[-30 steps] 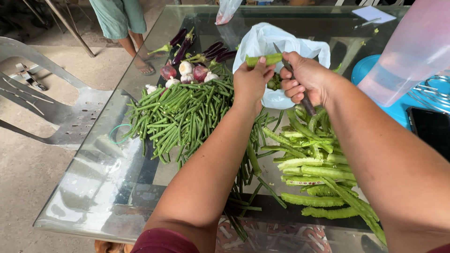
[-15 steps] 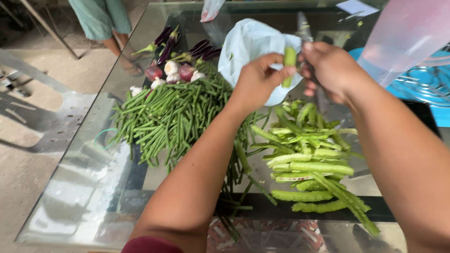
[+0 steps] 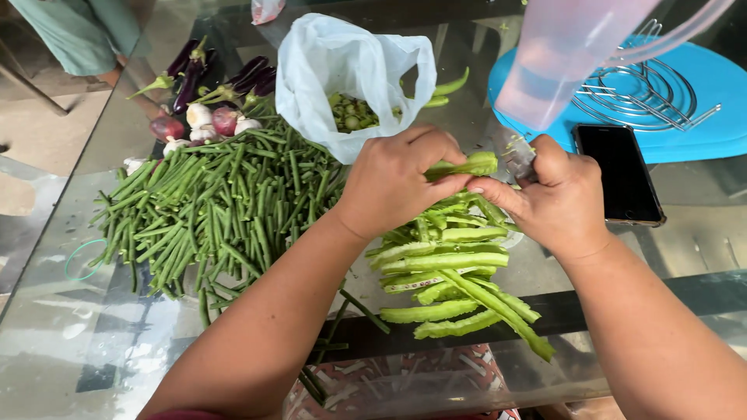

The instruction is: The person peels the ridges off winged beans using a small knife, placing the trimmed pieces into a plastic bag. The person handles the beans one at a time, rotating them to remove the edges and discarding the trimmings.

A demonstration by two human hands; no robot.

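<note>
The winged beans (image 3: 443, 260) were pale green; the long beans (image 3: 210, 202) were dark green. The eggplants (image 3: 226, 78) were deep purple. The plastic bag (image 3: 350, 62) was white, the tray (image 3: 700, 101) bright blue, the phone (image 3: 618, 175) black, the jug (image 3: 568, 54) translucent pink.

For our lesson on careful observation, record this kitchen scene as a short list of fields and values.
Left hand: holds a winged bean
Right hand: grips a small knife at the bean's end
Below the hands: pile of winged beans
Left of pile: heap of long beans
Behind: white plastic bag with cut pieces
Far left: eggplants, garlic
Right: black phone
Surface: glass table
</note>
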